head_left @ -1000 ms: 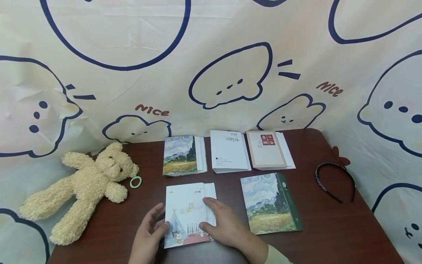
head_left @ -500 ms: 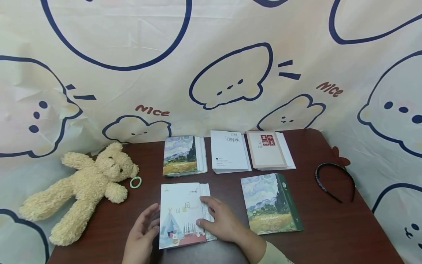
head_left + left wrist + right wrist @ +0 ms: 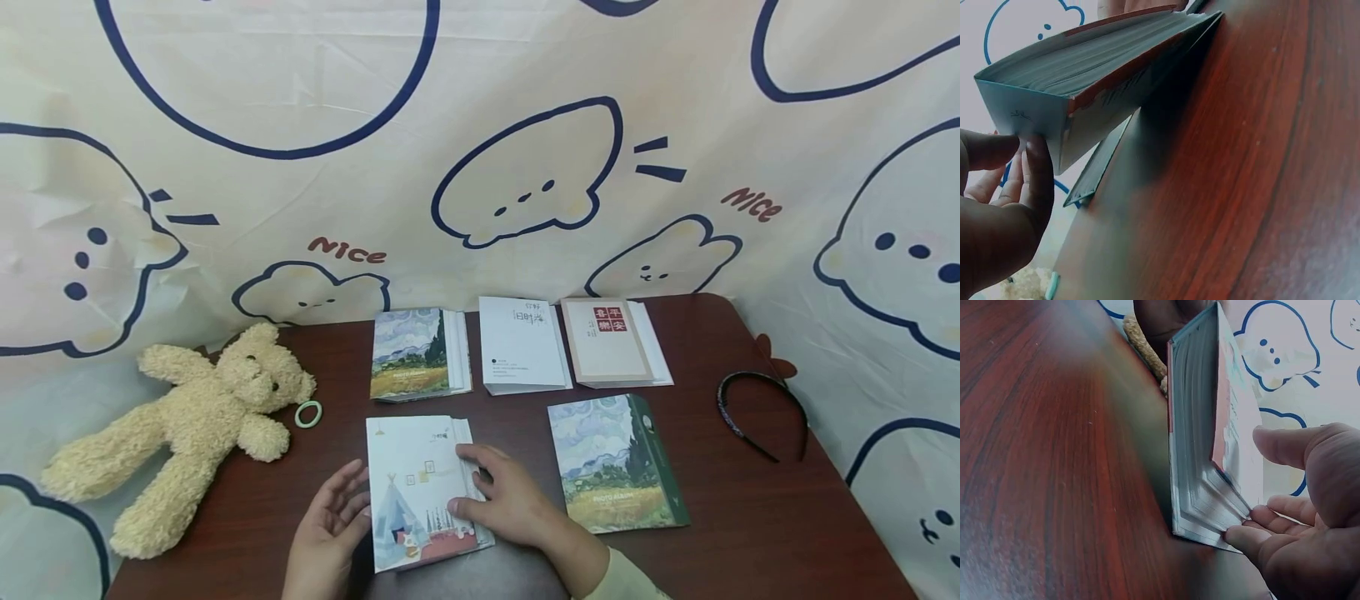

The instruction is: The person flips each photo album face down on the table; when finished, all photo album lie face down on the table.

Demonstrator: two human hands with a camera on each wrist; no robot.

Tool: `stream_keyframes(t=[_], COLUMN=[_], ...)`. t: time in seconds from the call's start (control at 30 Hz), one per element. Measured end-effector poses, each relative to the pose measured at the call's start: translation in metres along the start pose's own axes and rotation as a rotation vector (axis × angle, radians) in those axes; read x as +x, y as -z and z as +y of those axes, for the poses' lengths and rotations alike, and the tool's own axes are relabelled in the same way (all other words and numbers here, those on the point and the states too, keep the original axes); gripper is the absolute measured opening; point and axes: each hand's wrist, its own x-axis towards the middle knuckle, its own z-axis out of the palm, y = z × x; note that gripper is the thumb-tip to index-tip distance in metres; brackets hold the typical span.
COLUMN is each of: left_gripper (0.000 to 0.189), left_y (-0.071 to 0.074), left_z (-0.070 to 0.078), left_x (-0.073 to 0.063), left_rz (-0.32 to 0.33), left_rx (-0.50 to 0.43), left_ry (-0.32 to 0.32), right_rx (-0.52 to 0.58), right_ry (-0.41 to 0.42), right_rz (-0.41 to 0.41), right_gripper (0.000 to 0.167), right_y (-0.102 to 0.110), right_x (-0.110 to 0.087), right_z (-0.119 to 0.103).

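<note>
In the head view, a photo album (image 3: 412, 492) with a tent drawing on its white cover is at the front of the table. My right hand (image 3: 510, 500) grips its right edge. The right wrist view has that thumb (image 3: 1285, 445) at the cover and other fingers at the fanned page edges (image 3: 1200, 425). My left hand (image 3: 330, 525) is at the album's left side. In the left wrist view, its thumb and index fingertips touch the pale spine (image 3: 1019, 112), with the fingers loosely bent. The album is tilted above the tabletop, a dark shadow under it.
A landscape-painting album (image 3: 611, 467) lies to the right. Behind stand a second landscape album (image 3: 408, 350), a white album (image 3: 521, 342) and a beige one with red squares (image 3: 603, 342). A teddy bear (image 3: 202, 417), a green ring (image 3: 308, 414) and a black headband (image 3: 738, 425) lie around them.
The album has shifted a little left, then slightly back toward the right and nearer. My left thumb has slipped from the cover's edge to the spine. The right hand keeps its grip.
</note>
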Motion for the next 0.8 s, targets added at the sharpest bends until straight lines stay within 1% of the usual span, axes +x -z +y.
stream_keyframes(t=[0.07,0.17,0.27,0.33,0.47,0.63,0.8], left_gripper=[0.067,0.066,0.065,0.064,0.063,0.062,0.061], left_y=[-0.001,-0.003,-0.005,-0.006,-0.006,-0.008,-0.011], left_z=[-0.001,0.000,0.001,0.000,0.001,0.007,0.012], left_x=[0.000,0.000,0.000,0.001,0.002,0.003,0.001], left_rz=[-0.010,-0.030,-0.044,-0.051,-0.042,-0.025,-0.010], left_rx=[-0.005,-0.011,-0.022,-0.032,-0.049,-0.066,-0.090], left_ry=[-0.015,-0.011,-0.011,-0.033,-0.055,-0.026,-0.035], right_rx=[0.014,0.028,0.070,0.089,0.142,0.183,0.241], right_ry=[0.002,0.011,0.015,0.016,0.002,-0.006,0.012], right_rz=[-0.003,-0.004,-0.006,-0.011,-0.030,-0.047,-0.056], right_gripper=[0.071,0.072,0.073,0.072,0.070,0.065,0.060], right_y=[-0.001,-0.002,-0.003,-0.003,-0.005,-0.007,-0.011], right_x=[-0.001,-0.002,-0.003,-0.003,-0.003,-0.003,-0.003], right_z=[0.000,-0.001,-0.001,-0.001,-0.001,-0.002,-0.005])
